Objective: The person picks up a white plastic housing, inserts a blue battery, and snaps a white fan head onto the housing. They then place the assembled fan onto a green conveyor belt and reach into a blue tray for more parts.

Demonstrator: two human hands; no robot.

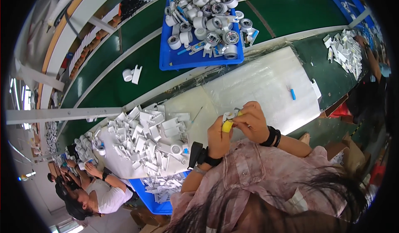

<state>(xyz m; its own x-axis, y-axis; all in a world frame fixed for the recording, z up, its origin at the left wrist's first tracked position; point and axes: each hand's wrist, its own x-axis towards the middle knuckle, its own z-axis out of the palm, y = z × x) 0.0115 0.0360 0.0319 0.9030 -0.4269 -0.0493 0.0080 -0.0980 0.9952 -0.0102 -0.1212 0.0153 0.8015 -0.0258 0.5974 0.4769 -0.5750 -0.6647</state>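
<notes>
Close in front of my chest, my left hand (219,138) and my right hand (253,123) meet with their fingers bent. Between them they pinch a small white plastic part (227,116), partly hidden by the fingers. A yellow covering (227,126) shows at the left fingertips, with more yellow by the right ones; whether it is a finger cot or tape is too small to tell. To the left of my hands lies a heap of white plastic housings (145,133) on the pale work sheet. A small blue cylinder (293,94) lies on the white sheet (257,83) to the right.
Beyond the sheet, a blue tray (166,62) heaped with round white heads stands by the green conveyor (108,81). Another blue bin (160,208) of white parts sits below the bench edge. More white pieces (346,52) lie far right. Co-workers sit left (110,191) and right.
</notes>
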